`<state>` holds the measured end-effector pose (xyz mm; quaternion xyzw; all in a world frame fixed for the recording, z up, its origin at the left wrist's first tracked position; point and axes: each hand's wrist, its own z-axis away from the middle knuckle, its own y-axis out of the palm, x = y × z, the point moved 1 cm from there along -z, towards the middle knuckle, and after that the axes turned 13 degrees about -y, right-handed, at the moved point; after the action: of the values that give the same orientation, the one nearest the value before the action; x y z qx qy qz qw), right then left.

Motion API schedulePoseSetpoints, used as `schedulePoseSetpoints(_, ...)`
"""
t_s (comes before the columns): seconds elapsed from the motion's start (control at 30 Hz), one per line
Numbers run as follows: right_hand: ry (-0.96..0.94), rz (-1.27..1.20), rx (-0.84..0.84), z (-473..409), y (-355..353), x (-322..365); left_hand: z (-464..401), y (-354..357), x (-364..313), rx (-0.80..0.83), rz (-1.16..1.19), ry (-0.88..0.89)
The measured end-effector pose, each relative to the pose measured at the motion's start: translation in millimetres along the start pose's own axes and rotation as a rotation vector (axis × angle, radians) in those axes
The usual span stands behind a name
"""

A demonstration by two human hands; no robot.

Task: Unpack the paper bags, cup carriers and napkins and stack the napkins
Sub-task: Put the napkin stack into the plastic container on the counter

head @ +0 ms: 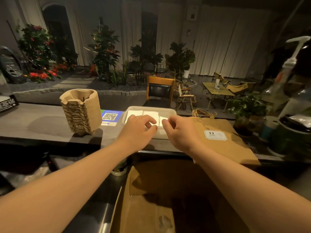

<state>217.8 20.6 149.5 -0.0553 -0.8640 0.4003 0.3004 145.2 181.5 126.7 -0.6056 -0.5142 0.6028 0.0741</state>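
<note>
The cardboard box (168, 199) below the counter stands open, its interior dark and contents unreadable. Unpacking looks largely done: the paper bags (223, 138) lie flat on the counter at right, the cup carriers (80, 111) stand stacked at left, and the napkins (148, 114) sit in rows in the white tray (127, 110) between them. Stacking appears unfinished. The left hand (138, 130) and right hand (180, 130) hover over the tray, fingers loosely curled; whether they pinch a napkin cannot be told, since both hands cover the near rows.
</note>
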Motion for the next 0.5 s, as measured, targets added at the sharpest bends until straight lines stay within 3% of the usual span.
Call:
schedulePoseSetpoints(0.37, -0.229, -0.031, 0.013, 172, -8, 44, 179, -6, -6, -0.094, 0.086, 0.164)
schedulePoseSetpoints(0.5, -0.419, 0.023, -0.053, 237, 14, 38, 245, 12, 16, -0.281, 0.077, 0.295)
